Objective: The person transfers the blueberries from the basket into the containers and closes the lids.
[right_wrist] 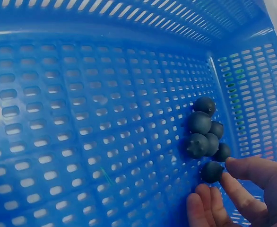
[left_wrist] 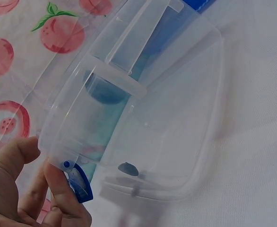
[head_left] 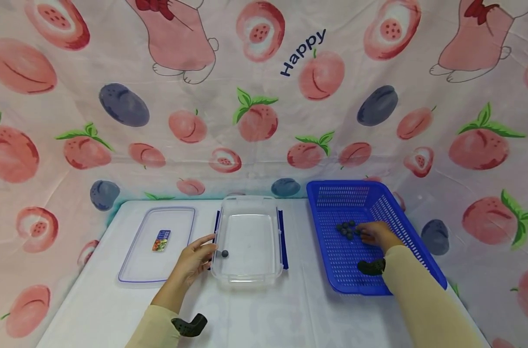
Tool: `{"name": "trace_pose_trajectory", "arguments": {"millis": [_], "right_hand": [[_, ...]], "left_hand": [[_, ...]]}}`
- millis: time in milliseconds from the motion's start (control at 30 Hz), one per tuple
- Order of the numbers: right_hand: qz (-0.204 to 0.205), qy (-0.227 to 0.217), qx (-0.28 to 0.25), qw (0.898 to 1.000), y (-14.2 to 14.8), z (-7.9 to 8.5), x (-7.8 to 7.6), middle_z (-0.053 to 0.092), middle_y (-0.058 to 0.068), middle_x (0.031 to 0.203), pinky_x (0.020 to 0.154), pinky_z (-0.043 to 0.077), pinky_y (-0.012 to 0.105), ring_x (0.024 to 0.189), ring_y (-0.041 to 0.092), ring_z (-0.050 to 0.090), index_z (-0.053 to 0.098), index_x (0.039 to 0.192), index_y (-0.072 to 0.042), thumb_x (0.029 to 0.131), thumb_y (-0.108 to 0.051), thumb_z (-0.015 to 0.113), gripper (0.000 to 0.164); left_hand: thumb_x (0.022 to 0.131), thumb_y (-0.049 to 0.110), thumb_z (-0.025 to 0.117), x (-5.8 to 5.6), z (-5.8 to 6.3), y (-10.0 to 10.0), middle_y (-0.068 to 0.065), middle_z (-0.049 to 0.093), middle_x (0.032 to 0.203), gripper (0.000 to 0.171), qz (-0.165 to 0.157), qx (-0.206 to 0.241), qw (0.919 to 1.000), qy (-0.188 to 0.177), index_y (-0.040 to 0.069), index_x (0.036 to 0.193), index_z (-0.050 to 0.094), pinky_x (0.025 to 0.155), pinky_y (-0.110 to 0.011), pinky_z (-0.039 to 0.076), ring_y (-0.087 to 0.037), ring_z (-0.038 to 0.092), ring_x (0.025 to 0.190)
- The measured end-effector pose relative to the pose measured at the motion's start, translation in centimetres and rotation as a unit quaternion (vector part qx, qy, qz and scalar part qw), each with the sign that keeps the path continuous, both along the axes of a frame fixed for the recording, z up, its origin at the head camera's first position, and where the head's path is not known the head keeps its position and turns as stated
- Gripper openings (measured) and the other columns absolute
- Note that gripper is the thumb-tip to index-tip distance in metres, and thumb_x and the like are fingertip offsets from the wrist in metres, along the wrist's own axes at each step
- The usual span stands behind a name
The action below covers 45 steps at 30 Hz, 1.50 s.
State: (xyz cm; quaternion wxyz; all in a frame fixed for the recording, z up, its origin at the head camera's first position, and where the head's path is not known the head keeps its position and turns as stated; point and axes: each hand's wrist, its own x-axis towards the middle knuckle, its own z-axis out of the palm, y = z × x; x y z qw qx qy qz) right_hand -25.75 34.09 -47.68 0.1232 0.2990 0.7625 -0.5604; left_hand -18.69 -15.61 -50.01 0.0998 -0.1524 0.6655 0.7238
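Note:
A clear plastic food container (head_left: 248,241) with blue side clasps stands on the table, and one blueberry (head_left: 225,253) lies inside near its left wall. My left hand (head_left: 195,257) holds that side, thumb at the rim and fingers by the lowered blue clasp (left_wrist: 80,183). Over on the right, my right hand (head_left: 378,235) reaches into a blue plastic basket (head_left: 339,275). Its thumb and index fingertips are right at the edge of a blueberry (right_wrist: 212,171), the other fingers bent below. Several more blueberries (right_wrist: 200,123) lie clustered beside it on the basket's slotted floor.
To the container's left lies a clear lid (head_left: 135,261) with a blue seal and a colourful label (head_left: 161,240). A white cloth (head_left: 264,319) covers the table. Behind hangs a peach-print curtain (head_left: 229,96). Slotted walls surround the blueberries in the basket.

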Motion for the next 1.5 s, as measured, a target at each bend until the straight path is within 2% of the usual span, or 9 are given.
{"name": "trace_pose_trajectory", "arguments": {"millis": [133, 333, 633, 867, 1100, 1333, 1500], "right_hand": [[-0.016, 0.004, -0.011, 1.000, -0.3, -0.2, 0.0, 0.040, 0.035, 0.143, 0.081, 0.059, 0.032, 0.073, 0.015, 0.062, 0.022, 0.146, 0.017, 0.092, -0.006, 0.057, 0.069], [-0.041, 0.022, -0.018, 0.999, -0.6, -0.5, 0.0, 0.049, 0.029, 0.125, 0.076, 0.060, 0.032, 0.067, 0.014, 0.061, 0.021, 0.146, 0.018, 0.088, -0.002, 0.060, 0.072], [-0.048, 0.011, -0.002, 0.999, -0.8, -0.7, -0.2, 0.045, 0.032, 0.137, 0.078, 0.060, 0.033, 0.071, 0.016, 0.062, 0.021, 0.146, 0.018, 0.089, -0.003, 0.059, 0.071], [-0.050, 0.014, -0.003, 0.999, -0.8, -0.8, -0.2, 0.053, 0.023, 0.112, 0.074, 0.060, 0.032, 0.067, 0.016, 0.063, 0.021, 0.145, 0.019, 0.089, -0.002, 0.059, 0.071], [-0.049, 0.018, -0.015, 0.998, -0.7, -0.7, 0.2, 0.054, 0.019, 0.104, 0.073, 0.060, 0.031, 0.063, 0.014, 0.063, 0.021, 0.145, 0.019, 0.088, -0.001, 0.060, 0.072], [-0.024, 0.027, -0.051, 0.998, 0.1, -0.8, 0.4, 0.060, 0.006, 0.076, 0.070, 0.060, 0.028, 0.061, 0.012, 0.066, 0.033, 0.138, 0.018, 0.091, -0.001, 0.059, 0.057], [0.006, 0.039, -0.134, 0.990, 0.7, 0.0, 0.6, 0.065, 0.003, 0.073, 0.072, 0.060, 0.027, 0.065, 0.013, 0.069, 0.050, 0.119, 0.014, 0.093, 0.001, 0.054, 0.029]], "left_hand": [[0.092, 0.012, 0.067, 0.0, 0.0, 0.0, 0.006, 0.062, 0.083, 0.049, 0.000, -0.002, 1.0000, 0.000, 0.006, 0.139, 0.054, 0.060, -0.018, 0.053, -0.007, 0.055, 0.073], [0.093, 0.012, 0.066, 0.0, 0.1, 0.0, 0.005, 0.062, 0.083, 0.049, -0.003, 0.001, 1.0000, -0.001, 0.006, 0.139, 0.054, 0.060, -0.018, 0.053, -0.007, 0.055, 0.073], [0.091, 0.012, 0.068, 0.1, 0.1, -0.1, 0.006, 0.061, 0.081, 0.053, -0.003, 0.009, 1.0000, 0.001, 0.006, 0.141, 0.052, 0.059, -0.017, 0.053, -0.005, 0.054, 0.071], [0.090, 0.012, 0.069, 0.0, -0.1, -0.1, 0.007, 0.063, 0.082, 0.054, -0.002, 0.013, 0.9999, 0.002, 0.005, 0.141, 0.052, 0.057, -0.016, 0.052, -0.004, 0.054, 0.069], [0.091, 0.014, 0.069, 0.0, -0.2, -0.2, 0.007, 0.062, 0.083, 0.055, -0.007, 0.011, 0.9999, 0.000, 0.006, 0.142, 0.051, 0.058, -0.017, 0.053, -0.004, 0.053, 0.070], [0.090, 0.013, 0.069, -0.1, -0.5, -0.2, 0.006, 0.062, 0.081, 0.053, -0.003, 0.016, 0.9999, 0.003, 0.006, 0.140, 0.053, 0.058, -0.017, 0.052, -0.005, 0.054, 0.070], [0.089, 0.016, 0.070, 0.2, -0.3, -0.2, 0.005, 0.064, 0.084, 0.046, -0.011, 0.014, 0.9996, 0.022, 0.011, 0.134, 0.061, 0.060, -0.018, 0.053, -0.005, 0.055, 0.072]]}}
